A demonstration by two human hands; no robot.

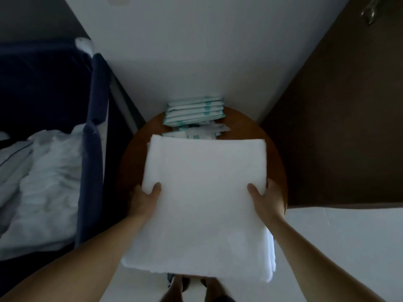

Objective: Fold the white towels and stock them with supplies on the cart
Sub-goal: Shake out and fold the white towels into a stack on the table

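hidden: fingers of both hands go under the towel [202, 192], only thumbs show
left hand [142, 198]: gripping towel edge
right hand [267, 197]: same
packets [194, 113]: one stack, count unclear

No legible text, brand, number or sign recorded. Stacked white packets [194, 111] carry teal bands and patches, but any print on them is too blurred to read. The same holds for the loose packets [197, 132] just in front. White towel [202, 182] — plain surface.
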